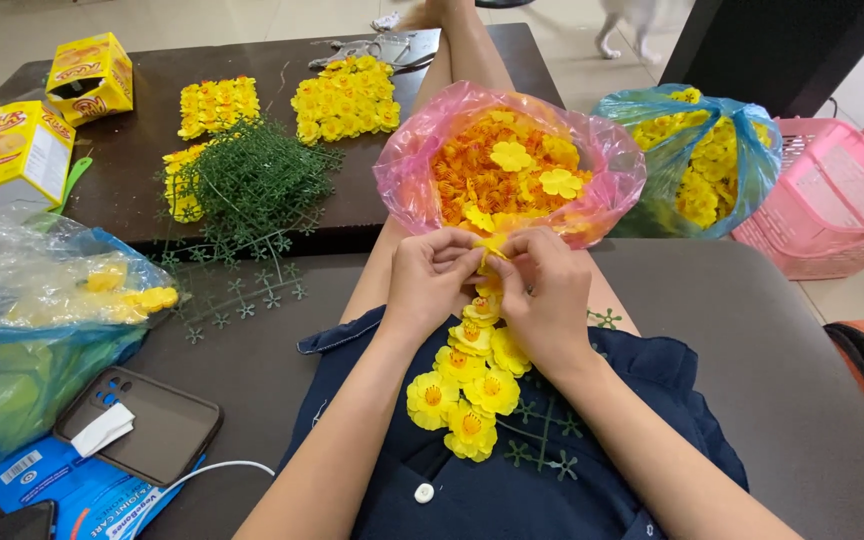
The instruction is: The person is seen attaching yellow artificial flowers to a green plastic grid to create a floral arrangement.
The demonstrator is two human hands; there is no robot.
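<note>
My left hand [430,275] and my right hand [542,290] meet over my lap, both pinching a small yellow fabric flower petal [492,247] at the top of a green plastic stem [542,440]. Several finished yellow flowers [467,385] with orange centres hang along that stem on my dark blue clothing. Just beyond my fingers a pink plastic bag [607,150] lies open, filled with orange centres and yellow petals [497,170].
A dark table [132,150] carries mats of yellow flowers [347,98], a pile of green stems [252,180] and yellow boxes [12,150]. A blue bag of petals [697,160] and a pink basket [832,200] stand at the right. A phone [142,425] lies at the lower left.
</note>
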